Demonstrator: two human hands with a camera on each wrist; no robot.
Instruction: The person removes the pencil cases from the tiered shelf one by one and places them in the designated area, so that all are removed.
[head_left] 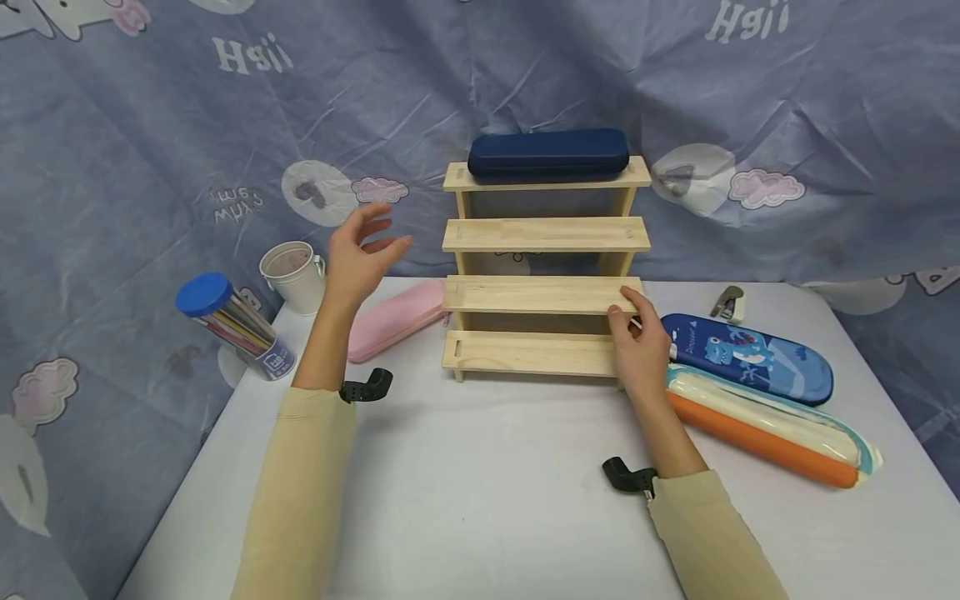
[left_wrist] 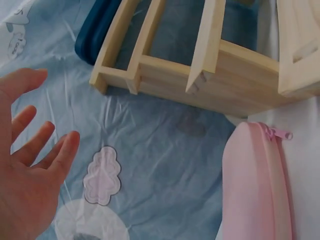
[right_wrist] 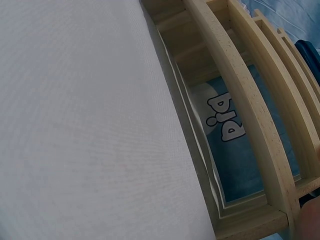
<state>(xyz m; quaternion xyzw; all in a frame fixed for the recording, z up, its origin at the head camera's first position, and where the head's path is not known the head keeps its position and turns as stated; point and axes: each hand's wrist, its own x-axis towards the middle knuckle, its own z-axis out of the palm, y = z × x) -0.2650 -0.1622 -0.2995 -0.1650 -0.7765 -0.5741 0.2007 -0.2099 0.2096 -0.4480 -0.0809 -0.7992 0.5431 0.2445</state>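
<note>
A wooden tiered shelf rack with several steps stands against the cloth backdrop. A navy blue hard case lies along its top step. My right hand grips the right end of the rack's second step from the bottom, with thumb and fingers at the board's edge; in the right wrist view only a bit of that hand shows at the lower right corner. Raised in the air left of the rack, my left hand holds nothing, its fingers spread and slightly bent. Below it lies a pink zip pencil case.
At the left stand a white bucket and a clear tube of pencils with a blue lid. Right of the rack lie a blue dinosaur pencil case, an orange and cream pouch and a small stapler-like item. The white table extends in front.
</note>
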